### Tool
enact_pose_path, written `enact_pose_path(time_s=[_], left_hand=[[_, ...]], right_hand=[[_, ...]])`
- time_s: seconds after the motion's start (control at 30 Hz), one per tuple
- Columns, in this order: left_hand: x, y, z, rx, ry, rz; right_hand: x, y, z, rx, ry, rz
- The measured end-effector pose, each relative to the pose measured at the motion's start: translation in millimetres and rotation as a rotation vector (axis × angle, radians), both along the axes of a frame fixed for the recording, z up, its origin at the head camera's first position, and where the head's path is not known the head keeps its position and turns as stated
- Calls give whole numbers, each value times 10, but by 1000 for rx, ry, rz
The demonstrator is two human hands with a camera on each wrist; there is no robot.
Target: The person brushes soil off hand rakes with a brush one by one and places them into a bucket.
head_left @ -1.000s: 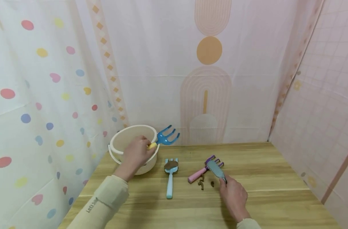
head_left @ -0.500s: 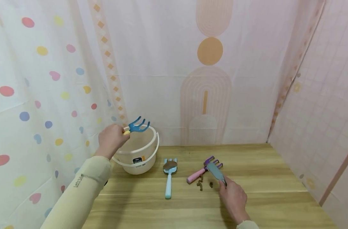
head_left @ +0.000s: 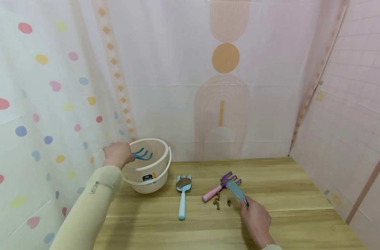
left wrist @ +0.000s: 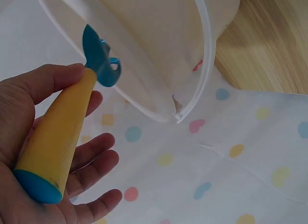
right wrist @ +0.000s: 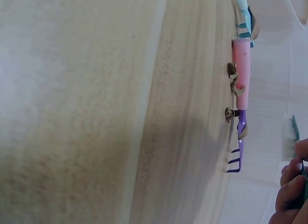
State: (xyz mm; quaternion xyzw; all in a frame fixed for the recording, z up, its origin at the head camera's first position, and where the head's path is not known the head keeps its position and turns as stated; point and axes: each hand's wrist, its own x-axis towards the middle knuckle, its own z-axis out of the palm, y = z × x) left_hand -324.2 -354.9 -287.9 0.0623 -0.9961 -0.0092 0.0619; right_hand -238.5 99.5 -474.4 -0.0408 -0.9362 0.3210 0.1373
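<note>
My left hand (head_left: 118, 154) holds a small hand rake by its yellow handle (left wrist: 57, 132), thumb on top and the lower fingers loose. The rake's blue prongs (head_left: 143, 155) hang over the mouth of a white bucket (head_left: 150, 166). My right hand (head_left: 256, 218) grips a flat grey-teal brush (head_left: 236, 191). The brush's tip overlaps the purple head of a pink-handled rake (head_left: 212, 193) lying on the table. Small brown crumbs (head_left: 216, 204) lie beside that pink handle, and a brown bit clings near its purple neck in the right wrist view.
A light blue garden fork (head_left: 182, 205) lies between bucket and pink rake, a brown lump (head_left: 184, 182) on its head. The bucket's handle (head_left: 170, 159) hangs down its side. Patterned curtains (head_left: 164, 69) enclose the wooden table (head_left: 227, 229) behind and at both sides.
My left hand has moved left, and the blue rake has swung from beside the bucket's right rim to over its mouth, then lower. The right hand has stayed in place.
</note>
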Motion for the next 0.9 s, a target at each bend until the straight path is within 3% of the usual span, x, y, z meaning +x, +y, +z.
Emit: enact_pose_path(time_s=[0.13,0.4,0.67,0.9], left_hand=[[-52,11,-90,-30,-43,-13],[-54,51,-283,87,-83,0],[-103,188,-374,-41,-86,-57],[-95,213,-410,-21,-97,-16]], right_hand=[[-5,-16,5,-10,-16,7],[-19,7,11,-5,-19,-9],[2,-26,-4,-12,-33,15],[1,-25,-36,-23,-39,16]])
